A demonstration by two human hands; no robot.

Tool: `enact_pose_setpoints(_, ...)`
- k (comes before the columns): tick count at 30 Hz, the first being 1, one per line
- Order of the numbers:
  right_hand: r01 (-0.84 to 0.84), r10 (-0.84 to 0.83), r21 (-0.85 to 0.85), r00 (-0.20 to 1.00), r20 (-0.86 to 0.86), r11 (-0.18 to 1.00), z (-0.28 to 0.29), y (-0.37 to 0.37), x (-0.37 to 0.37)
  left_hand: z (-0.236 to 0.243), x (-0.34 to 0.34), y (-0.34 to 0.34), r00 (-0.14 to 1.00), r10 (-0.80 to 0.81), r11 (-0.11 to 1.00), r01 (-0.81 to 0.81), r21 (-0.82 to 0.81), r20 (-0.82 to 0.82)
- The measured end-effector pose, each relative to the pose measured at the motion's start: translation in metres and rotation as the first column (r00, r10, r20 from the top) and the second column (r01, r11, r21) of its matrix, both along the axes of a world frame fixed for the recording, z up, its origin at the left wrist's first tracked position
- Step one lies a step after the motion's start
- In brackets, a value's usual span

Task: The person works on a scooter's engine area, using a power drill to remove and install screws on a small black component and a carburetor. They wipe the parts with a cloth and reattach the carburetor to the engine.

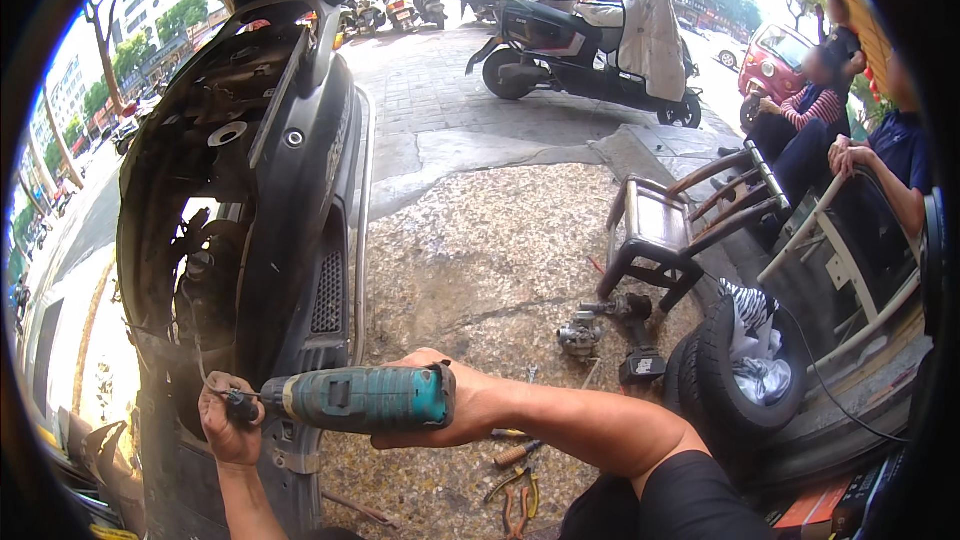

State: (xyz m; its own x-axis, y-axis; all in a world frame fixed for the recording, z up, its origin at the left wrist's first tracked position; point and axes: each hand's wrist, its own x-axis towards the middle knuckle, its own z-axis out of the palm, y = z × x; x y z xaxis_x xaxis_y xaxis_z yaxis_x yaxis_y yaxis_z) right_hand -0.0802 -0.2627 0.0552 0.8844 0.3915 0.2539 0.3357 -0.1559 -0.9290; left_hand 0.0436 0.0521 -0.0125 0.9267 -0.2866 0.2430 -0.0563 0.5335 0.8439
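My right hand (pixel 474 402) is wrapped round a teal and black cordless drill (pixel 370 397), held level with its chuck toward the left. My left hand (pixel 230 425) pinches a small black part (pixel 241 404) right at the drill's tip. A thin hose or cable (pixel 197 345) runs from near that hand up into the stripped scooter body (pixel 300 190). Whether the bit is inside the small part is too small to tell. Both hands are over the scooter's near end, where its inner frame lies exposed.
On the stone ground to the right lie a carburetor-like metal part (pixel 579 336), a dark power tool (pixel 640 345) and pliers (pixel 515 500). Beyond them stand a wooden chair (pixel 655 225) and tires (pixel 715 365) with cloth inside. People sit at right; a parked scooter (pixel 570 50) is farther off.
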Motion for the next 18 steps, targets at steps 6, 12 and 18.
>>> enact_pose_setpoints(6,-0.026,0.039,0.117,0.993,-0.109,0.993,-0.009,0.009,-0.004,-0.002,0.001,0.002,0.999,0.045,0.999,-0.044,-0.020,0.024)
enact_pose_setpoints(12,0.012,0.004,0.111,0.989,-0.150,0.994,-0.013,0.011,-0.009,0.003,-0.001,0.003,1.000,0.016,0.999,-0.016,-0.040,0.020)
enact_pose_setpoints(18,-0.001,0.013,0.123,0.996,-0.094,0.992,-0.013,0.012,-0.009,0.005,-0.002,0.003,1.000,-0.018,0.998,0.019,-0.052,0.018)
